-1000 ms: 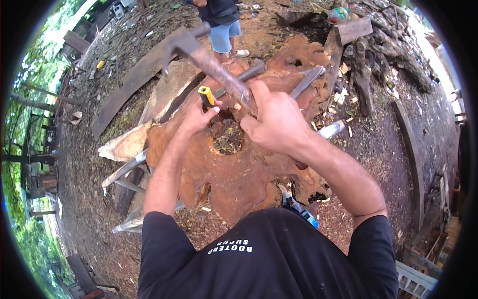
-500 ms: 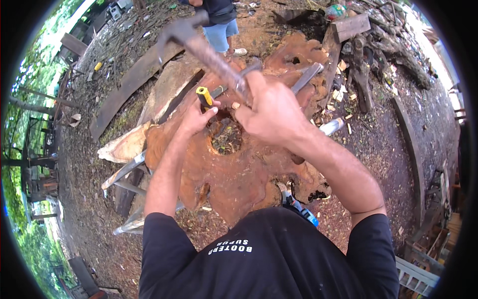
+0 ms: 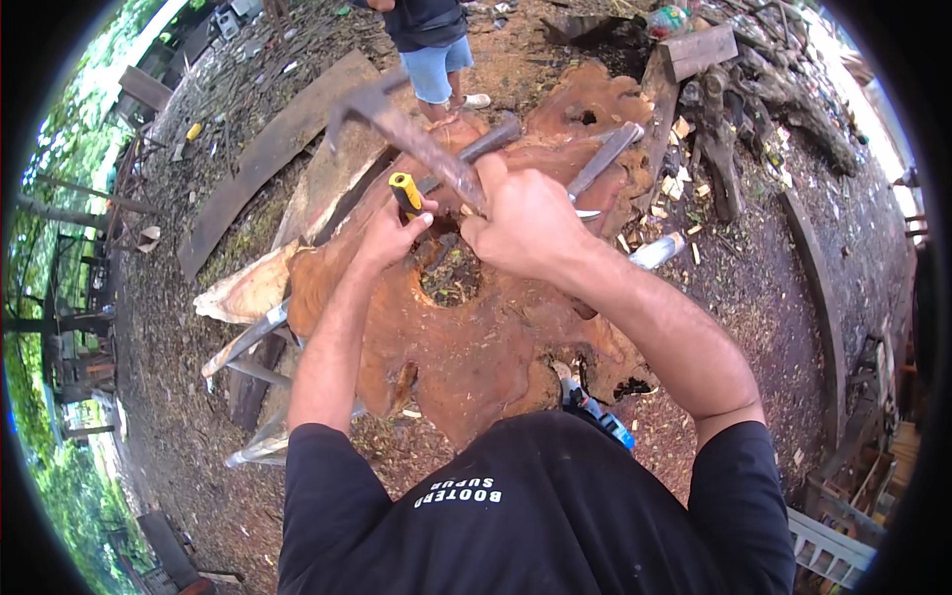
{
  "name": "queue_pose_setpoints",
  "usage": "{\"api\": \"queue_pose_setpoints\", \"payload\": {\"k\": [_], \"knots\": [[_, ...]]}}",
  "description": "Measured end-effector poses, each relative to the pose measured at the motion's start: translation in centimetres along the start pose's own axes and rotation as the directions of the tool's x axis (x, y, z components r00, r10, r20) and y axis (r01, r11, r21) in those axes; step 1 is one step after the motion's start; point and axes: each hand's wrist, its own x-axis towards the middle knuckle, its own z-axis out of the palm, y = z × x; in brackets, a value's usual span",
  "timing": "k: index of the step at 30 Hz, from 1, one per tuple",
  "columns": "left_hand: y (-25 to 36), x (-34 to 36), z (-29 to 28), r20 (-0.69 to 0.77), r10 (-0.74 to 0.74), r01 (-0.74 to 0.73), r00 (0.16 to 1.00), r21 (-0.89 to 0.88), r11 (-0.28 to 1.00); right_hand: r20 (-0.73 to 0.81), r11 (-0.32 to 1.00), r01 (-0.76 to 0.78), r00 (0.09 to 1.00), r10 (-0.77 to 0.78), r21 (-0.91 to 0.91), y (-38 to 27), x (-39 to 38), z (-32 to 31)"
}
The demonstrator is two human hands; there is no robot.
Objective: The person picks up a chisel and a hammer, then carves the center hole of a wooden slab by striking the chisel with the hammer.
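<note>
A broad reddish-brown wood slab (image 3: 466,357) with an irregular outline lies in front of me, a rough hole (image 3: 451,278) through its middle. My left hand (image 3: 390,236) is closed around a chisel with a yellow-and-black handle (image 3: 403,186), held upright at the hole's far left edge; its blade is hidden. My right hand (image 3: 528,223) grips a claw hammer (image 3: 418,144) by its worn handle. The hammer's head is up and to the left, beyond the chisel and apart from it. Beyond my right hand, a dark-handled tool (image 3: 493,137) and another long-handled tool (image 3: 605,164) rest on the slab.
A person in light blue shorts (image 3: 438,69) stands beyond the slab. Metal legs (image 3: 248,337) stick out at its left. Planks (image 3: 278,149) lie at the far left, with logs and branches (image 3: 793,119) at the far right. Wood chips (image 3: 674,186) litter the ground.
The hammer's head has come down a little toward the chisel, and my right hand has shifted slightly left. My left hand and the chisel stay in place.
</note>
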Motion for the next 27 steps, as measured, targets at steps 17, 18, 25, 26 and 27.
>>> {"api": "queue_pose_setpoints", "payload": {"k": [17,18,25,26,27], "knots": [[-0.4,1.0,0.8,-0.023,-0.072,0.074,0.997,0.104,0.992,0.065,0.972,-0.175,0.984,0.166,0.157,3.0,-0.1,4.4],[0.0,1.4,1.0,-0.013,-0.085,0.086,0.996,0.155,0.984,0.063,0.972,-0.176,0.984,0.168,0.157,3.4,-0.4,4.7],[1.6,2.7,1.7,-0.105,-0.089,0.073,0.99,-0.144,0.987,0.167,0.909,-0.324,0.943,0.288,0.261,6.8,-4.3,6.0],[2.0,3.1,1.7,-0.14,-0.095,0.047,0.986,-0.311,0.949,0.189,0.902,-0.351,0.932,0.309,0.253,7.3,-5.2,6.2],[2.3,3.1,1.9,-0.139,-0.098,0.05,0.985,-0.311,0.949,0.192,0.901,-0.352,0.931,0.31,0.254,7.7,-6.1,6.4]]}}
